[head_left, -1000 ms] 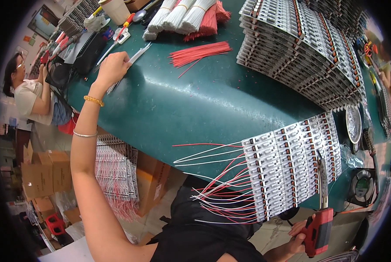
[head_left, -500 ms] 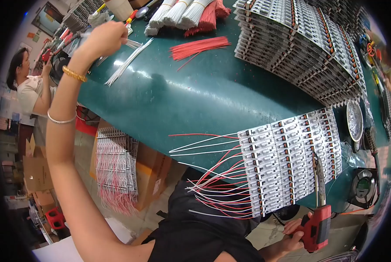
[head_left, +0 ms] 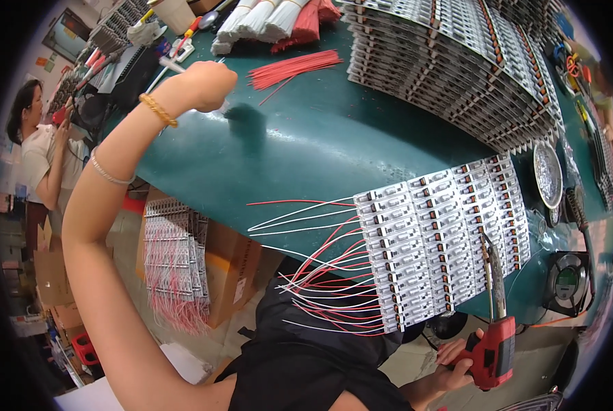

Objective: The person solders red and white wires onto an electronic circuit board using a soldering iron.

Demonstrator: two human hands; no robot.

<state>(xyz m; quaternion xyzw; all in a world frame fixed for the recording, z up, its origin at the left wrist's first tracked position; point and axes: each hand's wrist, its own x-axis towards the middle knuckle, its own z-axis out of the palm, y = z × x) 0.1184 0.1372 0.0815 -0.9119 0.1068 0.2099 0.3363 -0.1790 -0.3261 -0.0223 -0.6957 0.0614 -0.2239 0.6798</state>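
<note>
Left hand (head_left: 207, 85) raised over the green bench (head_left: 306, 151), fingers curled shut around a thin white wire (head_left: 171, 65), near the loose red wire bundle (head_left: 294, 67). Right hand (head_left: 460, 363) at the bench's near edge, fingers clenched on the red-handled soldering iron (head_left: 493, 322), whose tip rests on the flat panel of LED strips (head_left: 443, 240) with red and white leads.

Glossy green tabletop (head_left: 320, 151), red plastic tool handle (head_left: 493, 353), cardboard box (head_left: 231, 267), gold metal bangle (head_left: 158, 109)

Red wires (head_left: 294, 68) — dark green table (head_left: 334, 144) — red-handled tool (head_left: 493, 353).
</note>
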